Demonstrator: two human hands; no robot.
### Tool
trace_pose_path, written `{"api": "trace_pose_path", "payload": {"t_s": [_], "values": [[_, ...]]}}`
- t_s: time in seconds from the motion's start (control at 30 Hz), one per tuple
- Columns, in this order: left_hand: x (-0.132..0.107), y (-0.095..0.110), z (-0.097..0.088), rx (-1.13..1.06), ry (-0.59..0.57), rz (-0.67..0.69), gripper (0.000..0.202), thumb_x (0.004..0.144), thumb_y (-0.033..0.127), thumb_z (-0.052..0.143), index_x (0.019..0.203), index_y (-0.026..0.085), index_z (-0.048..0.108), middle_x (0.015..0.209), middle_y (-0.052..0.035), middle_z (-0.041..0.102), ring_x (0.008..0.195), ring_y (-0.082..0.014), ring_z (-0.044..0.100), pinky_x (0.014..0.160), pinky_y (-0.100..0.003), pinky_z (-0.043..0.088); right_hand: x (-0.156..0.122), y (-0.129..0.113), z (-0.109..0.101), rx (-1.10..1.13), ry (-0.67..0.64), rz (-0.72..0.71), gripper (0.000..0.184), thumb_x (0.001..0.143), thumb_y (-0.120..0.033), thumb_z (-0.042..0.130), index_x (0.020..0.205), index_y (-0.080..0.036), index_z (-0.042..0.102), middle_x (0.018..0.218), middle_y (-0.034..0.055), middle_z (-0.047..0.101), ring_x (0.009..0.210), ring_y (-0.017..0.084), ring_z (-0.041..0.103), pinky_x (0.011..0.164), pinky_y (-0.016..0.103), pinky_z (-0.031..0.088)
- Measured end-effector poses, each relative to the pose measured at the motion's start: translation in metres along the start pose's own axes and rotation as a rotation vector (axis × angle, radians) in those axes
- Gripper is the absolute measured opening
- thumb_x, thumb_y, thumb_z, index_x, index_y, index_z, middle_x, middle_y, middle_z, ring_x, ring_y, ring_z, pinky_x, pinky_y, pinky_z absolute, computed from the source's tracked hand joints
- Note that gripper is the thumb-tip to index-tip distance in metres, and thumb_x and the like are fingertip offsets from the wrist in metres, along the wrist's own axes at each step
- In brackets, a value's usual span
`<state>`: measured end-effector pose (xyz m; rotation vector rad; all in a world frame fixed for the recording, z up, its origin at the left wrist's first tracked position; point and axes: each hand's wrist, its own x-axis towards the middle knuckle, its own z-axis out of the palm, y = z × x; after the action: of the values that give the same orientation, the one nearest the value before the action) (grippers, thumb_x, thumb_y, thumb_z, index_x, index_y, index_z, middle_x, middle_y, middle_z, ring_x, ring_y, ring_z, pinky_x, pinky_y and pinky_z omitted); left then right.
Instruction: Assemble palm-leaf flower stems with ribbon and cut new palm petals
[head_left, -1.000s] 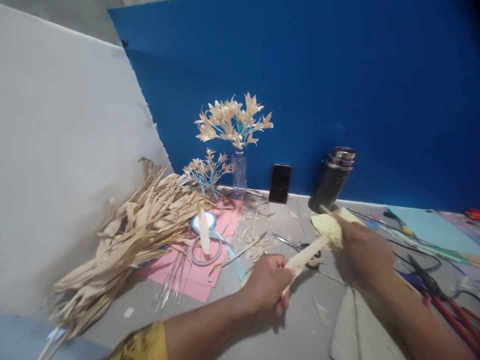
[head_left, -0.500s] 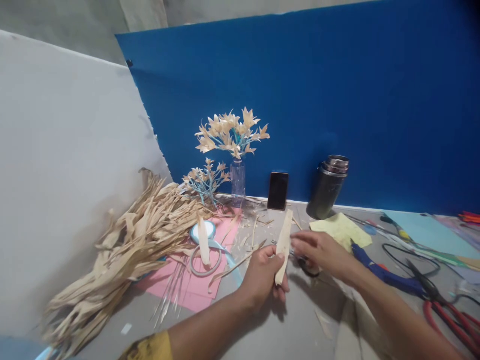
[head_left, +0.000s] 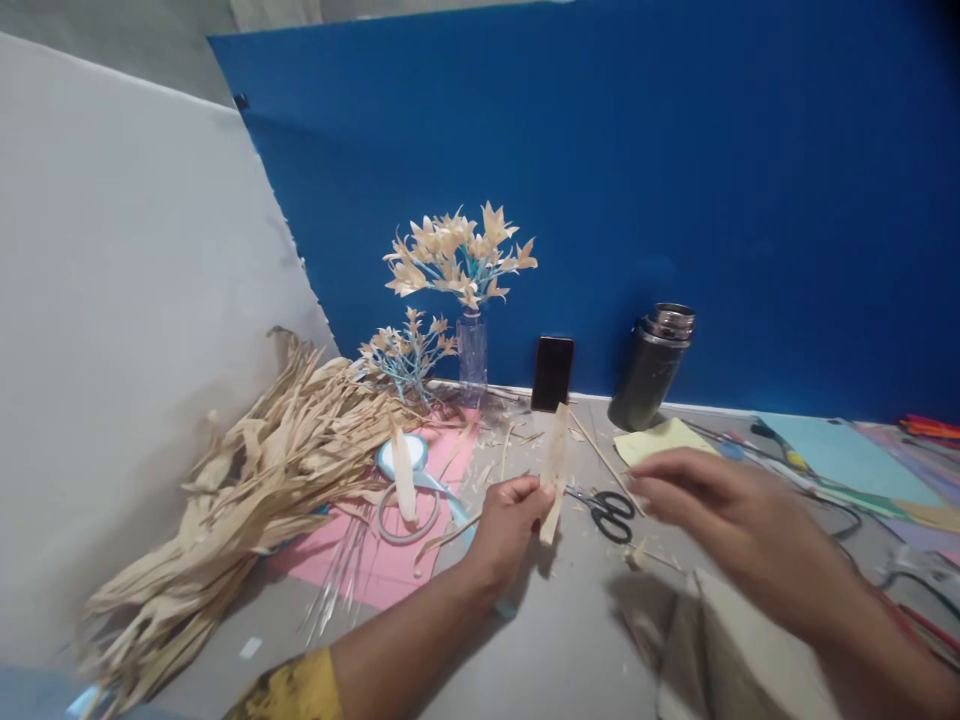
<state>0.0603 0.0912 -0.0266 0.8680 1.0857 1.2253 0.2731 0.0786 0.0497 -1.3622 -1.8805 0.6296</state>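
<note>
My left hand (head_left: 516, 530) pinches a pale strip of dried corn husk (head_left: 553, 470), held upright above the table. To its right, my right hand (head_left: 739, 535) is raised with fingers stretched out and slightly blurred; I see nothing in it. Between the hands lie scissors with black handles (head_left: 613, 517), blades partly hidden behind the husk strip. A thin stick (head_left: 596, 447) lies just beyond them. Left of my left hand, another cut husk piece (head_left: 403, 475) rests across a roll of light blue tape (head_left: 421, 455).
A big heap of dried husks (head_left: 247, 490) covers the left side. At the back stand husk flowers (head_left: 457, 250) in a clear bottle (head_left: 472, 355), a phone (head_left: 553, 373) and a dark flask (head_left: 651, 370). Yellow paper (head_left: 664, 437) and wires (head_left: 337, 585) lie about.
My right hand has moved away from the husk strip, rightward and toward me, uncovering the scissors. My left hand still grips the strip. The view has shifted slightly.
</note>
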Motion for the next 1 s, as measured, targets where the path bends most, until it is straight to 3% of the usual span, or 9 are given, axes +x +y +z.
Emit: {"api": "trace_pose_path", "payload": {"t_s": [0.07, 0.1, 0.23, 0.33, 0.4, 0.6, 0.77, 1.0], "values": [[-0.002, -0.004, 0.002, 0.011, -0.020, 0.011, 0.033, 0.071, 0.041, 0.074, 0.060, 0.014, 0.059, 0.053, 0.0019, 0.048, 0.048, -0.0079, 0.042, 0.048, -0.022, 0.034, 0.025, -0.007, 0.034, 0.169, -0.180, 0.081, 0.031, 0.085, -0.045, 0.063, 0.102, -0.021, 0.073, 0.093, 0.0059, 0.075, 0.081, 0.022, 0.068, 0.070, 0.030, 0.053], [-0.002, -0.007, 0.003, 0.016, -0.024, 0.015, 0.031, 0.071, 0.037, 0.074, 0.057, 0.014, 0.058, 0.052, 0.0021, 0.047, 0.048, -0.0078, 0.042, 0.048, -0.023, 0.034, 0.034, -0.006, 0.049, 0.230, -0.230, 0.114, 0.032, 0.083, -0.044, 0.064, 0.101, -0.019, 0.072, 0.087, 0.0053, 0.075, 0.076, 0.021, 0.067, 0.067, 0.030, 0.052], [-0.001, -0.020, 0.003, 0.075, -0.046, -0.004, 0.023, 0.072, 0.030, 0.071, 0.058, 0.014, 0.059, 0.054, -0.0005, 0.053, 0.051, -0.0109, 0.048, 0.054, -0.026, 0.039, 0.043, 0.014, 0.080, 0.297, -0.085, 0.184, 0.024, 0.076, -0.039, 0.068, 0.085, -0.017, 0.067, 0.073, 0.0010, 0.066, 0.066, 0.017, 0.059, 0.061, 0.027, 0.046], [-0.002, -0.023, 0.002, 0.170, -0.046, -0.014, 0.023, 0.073, 0.028, 0.069, 0.057, 0.014, 0.059, 0.054, -0.0025, 0.056, 0.052, -0.0127, 0.051, 0.056, -0.028, 0.040, 0.037, 0.027, 0.081, 0.344, -0.168, 0.169, 0.023, 0.079, -0.040, 0.064, 0.085, -0.017, 0.066, 0.071, -0.0006, 0.063, 0.065, 0.016, 0.055, 0.060, 0.026, 0.042], [-0.003, -0.021, 0.003, 0.207, -0.060, -0.029, 0.023, 0.072, 0.028, 0.070, 0.057, 0.014, 0.059, 0.054, -0.0031, 0.057, 0.053, -0.0132, 0.053, 0.056, -0.028, 0.039, 0.032, 0.029, 0.080, 0.321, -0.244, 0.141, 0.025, 0.083, -0.041, 0.058, 0.075, -0.018, 0.065, 0.067, -0.0010, 0.060, 0.064, 0.016, 0.053, 0.060, 0.026, 0.041], [0.000, -0.002, 0.003, 0.021, -0.010, -0.016, 0.016, 0.069, 0.027, 0.070, 0.077, 0.014, 0.064, 0.065, -0.0013, 0.060, 0.054, -0.0110, 0.052, 0.055, -0.025, 0.041, 0.022, 0.025, 0.087, 0.147, -0.205, 0.091, 0.034, 0.088, -0.043, 0.049, 0.064, -0.021, 0.056, 0.062, -0.0006, 0.056, 0.062, 0.018, 0.052, 0.061, 0.028, 0.038], [0.007, 0.001, -0.001, 0.057, 0.068, -0.031, 0.019, 0.061, 0.024, 0.073, 0.057, 0.015, 0.057, 0.050, 0.0007, 0.054, 0.047, -0.0101, 0.050, 0.050, -0.024, 0.040, 0.015, 0.027, 0.093, 0.099, -0.270, 0.057, 0.033, 0.091, -0.041, 0.046, 0.066, -0.022, 0.055, 0.063, -0.0006, 0.056, 0.063, 0.018, 0.052, 0.060, 0.028, 0.038], [0.010, -0.004, -0.004, 0.015, 0.116, -0.093, 0.025, 0.055, 0.023, 0.078, 0.059, 0.016, 0.054, 0.046, 0.0018, 0.054, 0.040, -0.0124, 0.053, 0.043, -0.024, 0.042, 0.012, 0.030, 0.099, 0.144, -0.298, 0.145, 0.030, 0.090, -0.040, 0.046, 0.066, -0.022, 0.051, 0.062, -0.0017, 0.051, 0.061, 0.017, 0.048, 0.056, 0.026, 0.036]]}}
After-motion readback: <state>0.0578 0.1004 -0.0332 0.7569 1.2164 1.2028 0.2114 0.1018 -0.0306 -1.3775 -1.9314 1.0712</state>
